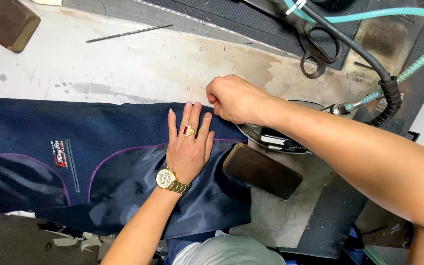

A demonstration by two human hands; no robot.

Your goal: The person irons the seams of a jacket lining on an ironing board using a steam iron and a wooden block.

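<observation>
A navy garment piece (74,127) with shiny lining, purple piping and a small sewn label lies spread across the worn white table (138,64). My left hand (188,142), with a gold ring and a gold watch, presses flat on the fabric near its right end. My right hand (234,98) is closed, pinching the fabric's upper right edge just beside the left fingers. A steam iron (276,137) rests under my right forearm, partly hidden by it.
A dark wooden block (262,170) sits next to the iron. Black scissors (317,49) lie at the top right, with a black cable and a teal hose (408,68) running to the iron. A thin metal rod (128,33) and another wooden block (6,22) lie at the far edge.
</observation>
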